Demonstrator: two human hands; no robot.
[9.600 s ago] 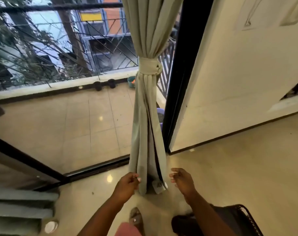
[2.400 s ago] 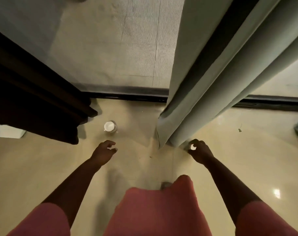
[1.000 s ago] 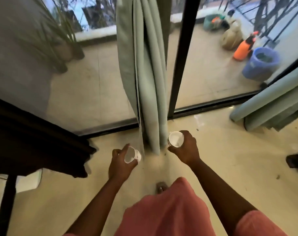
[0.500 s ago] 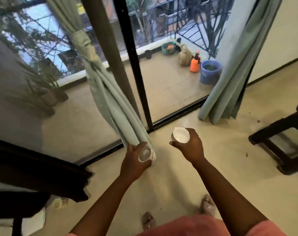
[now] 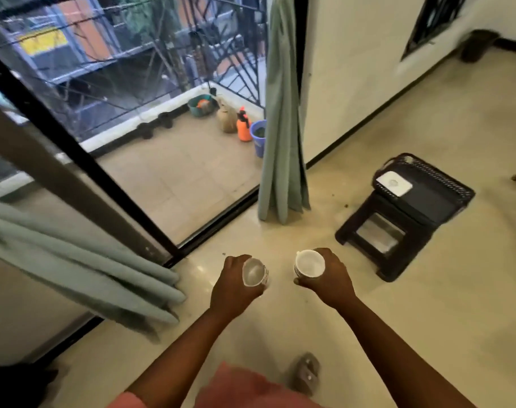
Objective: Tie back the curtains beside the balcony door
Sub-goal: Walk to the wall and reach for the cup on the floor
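Two pale green curtains [image 5: 282,136], gathered, either side of balcony door [image 5: 150,142]

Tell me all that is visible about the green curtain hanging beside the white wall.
The green curtain looks like soft, plain pale-green cloth. It hangs upright in narrow folds, gathered together, between the balcony glass and the white wall. Its lower end spreads slightly and reaches the floor beside the door track. No tie shows in this frame. Neither hand touches it.
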